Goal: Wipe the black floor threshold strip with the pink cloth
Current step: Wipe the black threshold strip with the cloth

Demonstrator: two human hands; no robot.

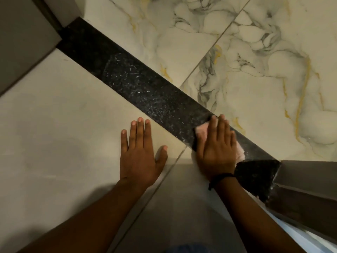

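Note:
The black speckled threshold strip [138, 83] runs diagonally from the upper left to the lower right between two floors. Pale streaks and specks show along its middle stretch. My right hand [217, 148] lies flat on the pink cloth [202, 131], pressing it onto the strip near its lower right end; only the cloth's edges show around my fingers and palm. My left hand [140, 154] rests flat on the plain pale tile beside the strip, fingers spread, holding nothing.
Grey door-frame posts stand at both ends of the strip, one at the upper left [23, 39] and one at the lower right [308, 183]. Marbled white tiles with gold and grey veins [255, 70] lie beyond the strip. A dark band circles my right wrist [221, 177].

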